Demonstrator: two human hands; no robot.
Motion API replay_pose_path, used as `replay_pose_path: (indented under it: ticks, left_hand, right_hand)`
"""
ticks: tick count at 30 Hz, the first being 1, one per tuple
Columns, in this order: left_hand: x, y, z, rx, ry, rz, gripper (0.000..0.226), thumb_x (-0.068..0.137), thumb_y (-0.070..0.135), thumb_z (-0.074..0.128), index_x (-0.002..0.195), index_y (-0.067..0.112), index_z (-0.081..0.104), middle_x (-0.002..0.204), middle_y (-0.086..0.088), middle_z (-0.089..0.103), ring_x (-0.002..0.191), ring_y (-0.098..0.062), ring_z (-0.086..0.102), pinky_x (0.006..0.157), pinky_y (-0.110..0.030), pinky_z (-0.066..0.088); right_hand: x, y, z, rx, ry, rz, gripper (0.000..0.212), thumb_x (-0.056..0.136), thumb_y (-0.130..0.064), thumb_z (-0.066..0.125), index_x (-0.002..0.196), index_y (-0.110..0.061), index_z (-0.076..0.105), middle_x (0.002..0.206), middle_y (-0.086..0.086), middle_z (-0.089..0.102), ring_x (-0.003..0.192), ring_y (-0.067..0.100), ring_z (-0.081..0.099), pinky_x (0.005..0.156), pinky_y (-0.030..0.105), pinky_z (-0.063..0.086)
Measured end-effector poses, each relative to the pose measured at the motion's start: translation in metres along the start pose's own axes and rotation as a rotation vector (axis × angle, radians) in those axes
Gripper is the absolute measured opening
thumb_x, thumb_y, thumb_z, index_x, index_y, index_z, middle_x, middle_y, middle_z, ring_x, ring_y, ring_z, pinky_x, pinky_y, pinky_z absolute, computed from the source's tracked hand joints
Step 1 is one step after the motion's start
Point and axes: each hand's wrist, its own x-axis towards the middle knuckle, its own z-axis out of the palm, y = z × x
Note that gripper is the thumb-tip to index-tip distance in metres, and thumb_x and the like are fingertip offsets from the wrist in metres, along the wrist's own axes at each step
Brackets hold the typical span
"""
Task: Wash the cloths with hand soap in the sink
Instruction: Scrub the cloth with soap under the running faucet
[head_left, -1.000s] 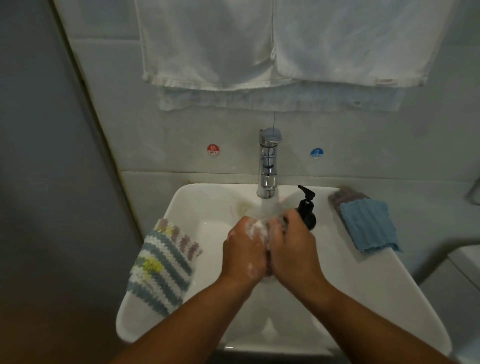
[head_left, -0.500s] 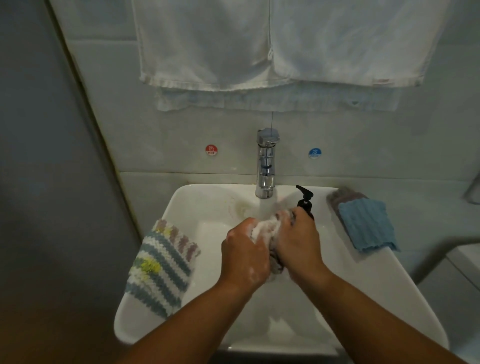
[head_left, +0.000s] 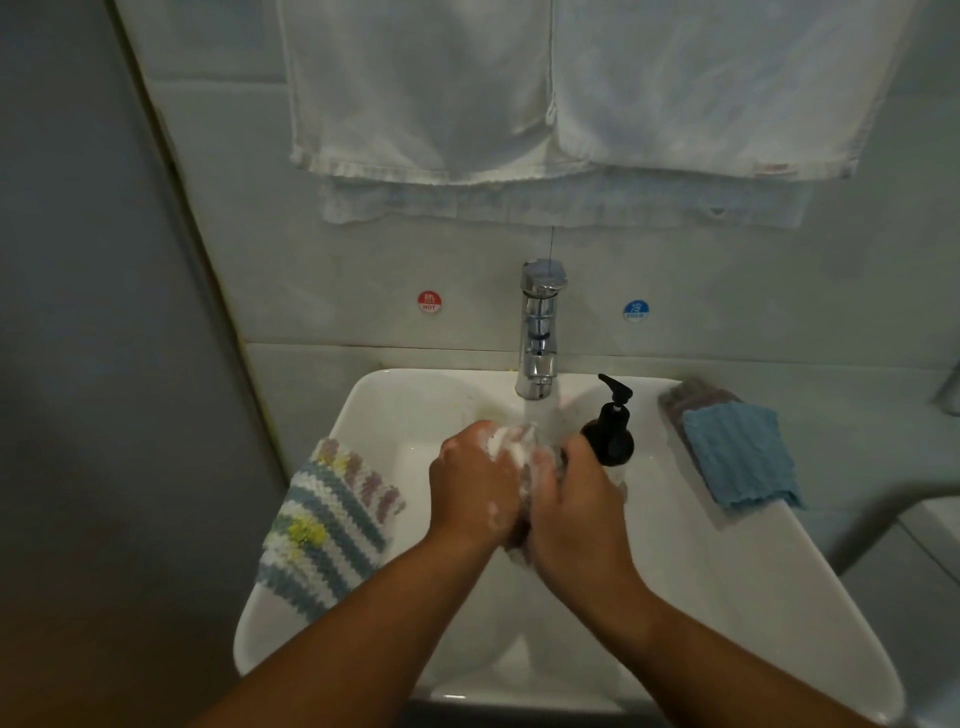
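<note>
Over the white sink (head_left: 727, 587), my left hand (head_left: 475, 486) and my right hand (head_left: 576, 512) grip a foamy cloth (head_left: 517, 449) bunched between them, just below the running tap (head_left: 540, 332). Most of the cloth is hidden by my fingers and the lather. A black soap pump bottle (head_left: 610, 434) stands on the sink right behind my right hand. On the left rim lies a striped knitted cloth (head_left: 327, 525). A blue cloth (head_left: 737, 454) sits on a grey-purple one (head_left: 691, 397) on the right rim.
White towels (head_left: 545, 93) hang on the wall above the tap. Red hot (head_left: 429, 301) and blue cold (head_left: 635, 310) stickers flank the tap. A grey wall (head_left: 93, 312) closes in on the left; a white fixture edge (head_left: 930, 530) shows at the far right.
Both hands keep rubbing the soapy cloth: the right hand slid forward then back toward me against the left, uncovering the soap bottle. The other cloths have not moved.
</note>
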Motion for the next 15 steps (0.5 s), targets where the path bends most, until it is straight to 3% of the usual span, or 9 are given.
replay_pose_path:
  ticks: [2,6,12,15]
  left_hand:
    - [-0.007,-0.001,0.003,0.029,-0.037,0.004,0.020,0.103,0.025,0.054,0.100,0.018,0.072,0.091,-0.002,0.073,0.083,-0.021,0.069,0.079,-0.037,0.060]
    - [-0.022,0.004,0.007,0.085,-0.061,0.048,0.023,0.103,0.022,0.049,0.098,0.016,0.070,0.088,0.002,0.069,0.081,-0.020,0.065,0.067,-0.023,0.048]
    - [-0.006,-0.005,0.006,0.172,0.000,-0.014,0.017,0.102,0.028,0.057,0.105,0.019,0.071,0.098,0.001,0.072,0.084,-0.015,0.065,0.070,-0.018,0.046]
    - [-0.021,0.000,0.011,0.116,-0.027,0.001,0.020,0.101,0.017,0.052,0.099,0.016,0.071,0.092,-0.001,0.071,0.084,-0.021,0.066,0.068,-0.021,0.046]
  right_hand:
    - [0.003,0.002,-0.004,0.001,0.032,-0.048,0.019,0.105,-0.027,0.045,0.088,-0.023,0.051,0.076,-0.003,0.063,0.067,0.009,0.066,0.051,0.018,0.051]
    - [0.036,0.015,-0.010,-0.048,0.161,0.088,0.018,0.104,-0.027,0.046,0.094,-0.020,0.059,0.084,-0.003,0.064,0.081,0.018,0.064,0.070,0.035,0.054]
    - [0.000,0.009,0.000,-0.031,0.007,-0.035,0.017,0.106,-0.028,0.044,0.092,-0.023,0.052,0.077,-0.004,0.063,0.067,0.008,0.065,0.054,0.017,0.051]
    - [0.032,0.015,-0.007,-0.088,0.121,0.022,0.017,0.105,-0.026,0.047,0.093,-0.020,0.057,0.081,-0.003,0.064,0.075,0.015,0.064,0.063,0.028,0.050]
